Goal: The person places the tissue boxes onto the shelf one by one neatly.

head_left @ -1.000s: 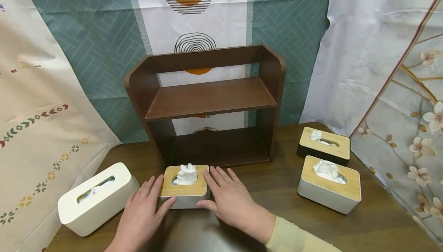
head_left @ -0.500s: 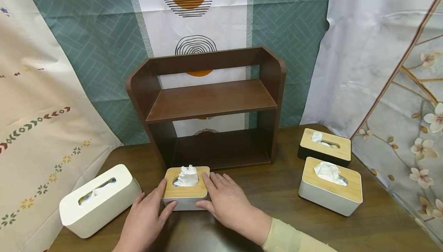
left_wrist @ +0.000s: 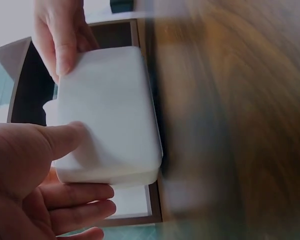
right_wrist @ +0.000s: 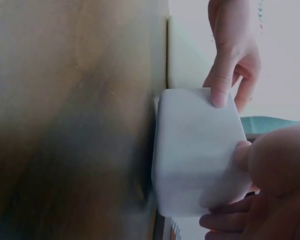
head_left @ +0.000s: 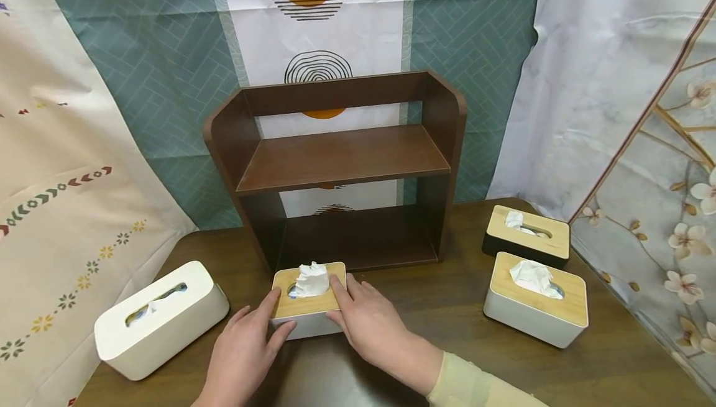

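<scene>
The fingers of the left hand [head_left: 242, 352] and right hand [head_left: 373, 321] grip opposite ends of a rectangular white tissue box with a light wooden top [head_left: 310, 325]. Just behind it, on the brown wooden worktop [head_left: 447, 326], stands a dark-brown two-tier wooden shelf [head_left: 347, 157].

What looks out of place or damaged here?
Nothing looks spilled or damaged. Slightly odd: the all-white tissue box at the left sits askew to the brown shelf, its tissue sunk in the slot, while another tissue stands up from the wood-topped box nearest that shelf.
</scene>
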Motion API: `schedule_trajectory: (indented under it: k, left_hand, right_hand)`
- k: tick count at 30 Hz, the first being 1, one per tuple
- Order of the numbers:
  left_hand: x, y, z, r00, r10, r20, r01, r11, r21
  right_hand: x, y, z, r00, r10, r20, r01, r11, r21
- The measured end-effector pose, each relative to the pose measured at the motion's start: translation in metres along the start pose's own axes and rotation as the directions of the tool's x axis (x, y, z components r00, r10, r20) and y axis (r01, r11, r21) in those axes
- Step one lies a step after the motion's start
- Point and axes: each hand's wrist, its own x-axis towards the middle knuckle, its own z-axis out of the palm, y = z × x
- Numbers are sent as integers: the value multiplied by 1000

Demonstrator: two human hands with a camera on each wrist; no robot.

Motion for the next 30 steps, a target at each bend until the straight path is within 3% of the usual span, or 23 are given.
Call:
schedule_trajectory:
  k: [5, 12, 22, 30]
  left_hand:
    - [4, 10, 0, 998, 7, -63, -8, 1000, -4]
    - [17, 28, 1, 997, 30, -68, -32, 999, -20]
    - [40, 50, 12, 979, 135, -154, -139, 990, -15]
    - [56, 64, 21, 971, 164, -172, -171, 985, -26]
  right_hand:
    - [1, 9, -8, 1000, 30, -5, -30, 997, 72]
    - [-4, 27, -18, 997, 64, -37, -58, 988, 145]
    - [-9, 58, -27, 991, 118, -57, -105, 976, 188]
    - [-14, 80, -29, 981, 179, -75, -161, 966, 201]
